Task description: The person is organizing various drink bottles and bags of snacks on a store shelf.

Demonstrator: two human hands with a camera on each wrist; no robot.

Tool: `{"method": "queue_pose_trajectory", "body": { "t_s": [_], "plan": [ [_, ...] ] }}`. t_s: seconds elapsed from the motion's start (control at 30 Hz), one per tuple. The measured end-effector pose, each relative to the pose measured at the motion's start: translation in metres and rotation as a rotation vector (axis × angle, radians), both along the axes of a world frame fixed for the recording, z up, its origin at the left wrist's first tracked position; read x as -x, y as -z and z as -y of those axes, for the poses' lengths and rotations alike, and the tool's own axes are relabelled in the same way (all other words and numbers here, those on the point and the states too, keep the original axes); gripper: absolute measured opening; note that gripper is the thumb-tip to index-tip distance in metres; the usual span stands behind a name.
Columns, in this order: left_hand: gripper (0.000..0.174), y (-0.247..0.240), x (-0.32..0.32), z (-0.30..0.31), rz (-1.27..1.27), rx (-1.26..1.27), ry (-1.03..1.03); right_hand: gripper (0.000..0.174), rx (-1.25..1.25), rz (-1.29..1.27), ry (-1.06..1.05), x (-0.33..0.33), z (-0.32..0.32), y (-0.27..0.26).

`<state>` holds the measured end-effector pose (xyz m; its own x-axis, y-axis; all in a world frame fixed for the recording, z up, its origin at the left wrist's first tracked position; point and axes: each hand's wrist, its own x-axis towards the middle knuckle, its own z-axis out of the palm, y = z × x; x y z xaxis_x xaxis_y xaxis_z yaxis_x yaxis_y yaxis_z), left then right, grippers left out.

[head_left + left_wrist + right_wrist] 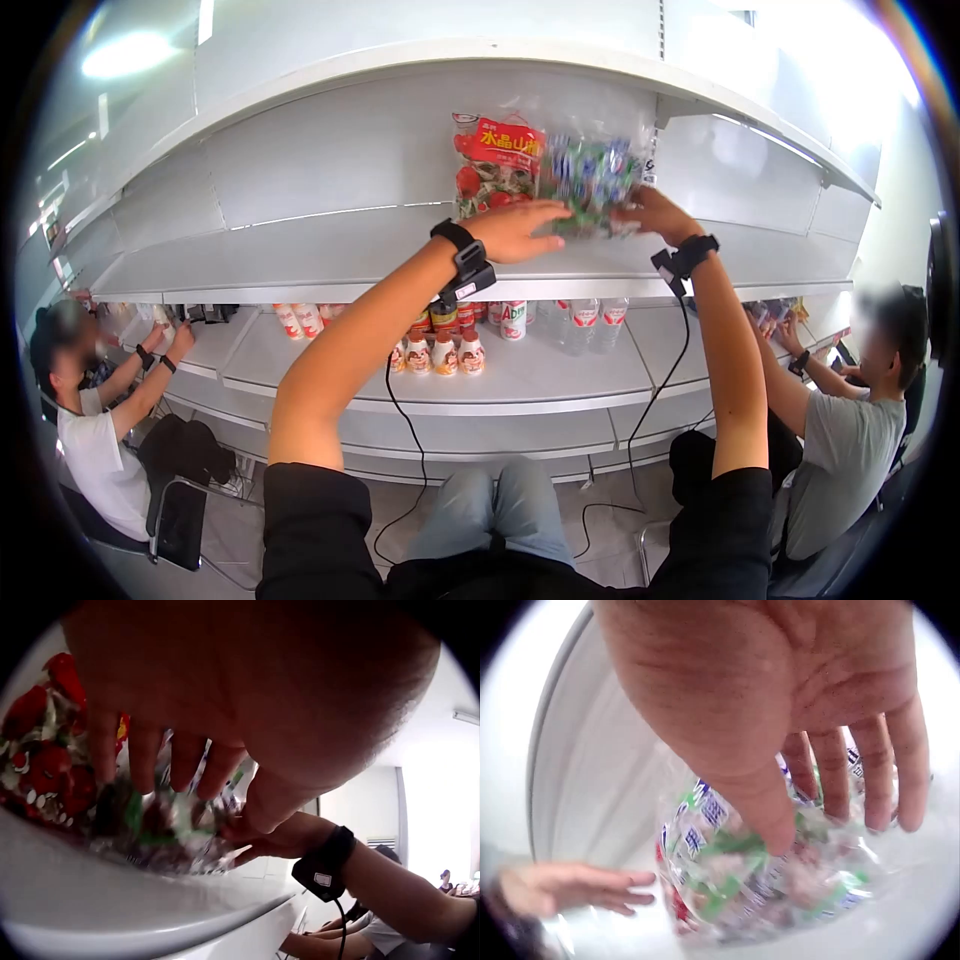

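A clear bag of wrapped sweets [590, 180], printed blue and green, stands upright on the middle shelf and looks blurred in the head view. My right hand [660, 215] is at its right side; in the right wrist view the thumb [769, 817] and extended fingers lie over the plastic. My left hand [515, 230] stretches across the bag's lower front with straight fingers, palm toward the bag in the left wrist view. Left of the sweets, against the back panel, is a red-labelled bag of hawthorn snacks [492, 165], its lower edge partly behind my left hand.
On the shelf below are several small white bottles with red caps [445, 355], a white can [513, 320] and clear water bottles [583, 325]. A shelf edge [450, 50] runs overhead. Cables trail from both wrists. One person [110, 430] sits left, another [850, 440] right.
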<state>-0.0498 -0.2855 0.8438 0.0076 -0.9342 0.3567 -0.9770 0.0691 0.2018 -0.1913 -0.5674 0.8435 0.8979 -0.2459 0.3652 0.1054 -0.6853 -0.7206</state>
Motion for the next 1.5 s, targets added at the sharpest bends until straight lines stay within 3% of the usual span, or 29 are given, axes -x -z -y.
{"method": "queue_pose_trajectory", "body": {
  "t_s": [0.03,0.13,0.23,0.3,0.37,0.4,0.43,0.5,0.6,0.7,0.83,1.0,1.03,1.13,1.23,1.3,1.5],
  "plan": [
    [0.06,0.003,-0.003,0.001,-0.001,-0.067,-0.032,0.072,0.165,-0.056,0.102,-0.007,-0.001,0.003],
    [0.072,0.011,-0.009,0.001,0.02,-0.227,-0.084,0.075,0.219,-0.146,0.306,-0.021,-0.007,0.008],
    [0.074,0.017,-0.019,0.02,0.036,-0.271,-0.125,0.074,0.261,-0.083,0.299,-0.024,-0.013,0.011],
    [0.076,0.012,-0.023,0.037,-0.08,-0.331,-0.11,0.078,0.3,-0.098,0.315,-0.023,-0.011,0.011],
    [0.076,0.008,-0.019,0.037,-0.039,-0.305,-0.14,0.082,0.395,-0.002,0.324,-0.023,-0.003,0.023],
    [0.067,0.014,-0.016,0.032,-0.017,-0.167,-0.115,0.085,0.326,0.021,0.308,-0.012,-0.014,0.021],
    [0.062,0.014,-0.005,0.018,-0.048,-0.099,-0.044,0.082,0.3,0.148,0.295,-0.009,-0.01,0.028],
    [0.053,0.006,0.03,-0.023,-0.101,0.031,0.097,0.056,0.27,0.345,0.166,0.023,-0.025,0.022],
    [0.039,0.028,0.08,-0.081,-0.155,0.231,0.258,0.039,-0.006,0.402,0.046,0.086,-0.1,0.015],
    [0.029,0.085,0.114,-0.123,-0.091,0.274,0.313,0.027,-0.165,0.494,-0.032,0.111,-0.138,0.073],
    [0.023,0.187,0.132,-0.145,-0.777,0.377,0.217,0.023,-0.493,0.46,-0.11,0.107,-0.208,0.186],
    [0.024,0.352,0.132,-0.159,-1.489,0.692,-0.171,0.016,-0.907,0.266,0.014,0.103,-0.263,0.34],
    [0.024,0.37,0.123,-0.162,-1.425,0.721,-0.252,0.017,-1.006,0.208,0.064,0.105,-0.268,0.357],
    [0.022,0.4,0.117,-0.181,-1.189,0.76,-0.503,0.017,-0.935,0.122,0.223,0.104,-0.261,0.387],
    [0.019,0.374,0.086,-0.19,-0.64,0.824,-0.609,0.015,-0.667,0.306,0.186,0.08,-0.231,0.38],
    [0.024,0.367,0.056,-0.196,-0.252,0.76,-0.655,0.021,-0.171,0.35,0.266,0.063,-0.209,0.357],
    [0.03,0.4,0.012,-0.196,-0.096,0.542,-0.655,0.039,0.455,0.223,0.353,0.032,-0.185,0.388]
  ]
}}
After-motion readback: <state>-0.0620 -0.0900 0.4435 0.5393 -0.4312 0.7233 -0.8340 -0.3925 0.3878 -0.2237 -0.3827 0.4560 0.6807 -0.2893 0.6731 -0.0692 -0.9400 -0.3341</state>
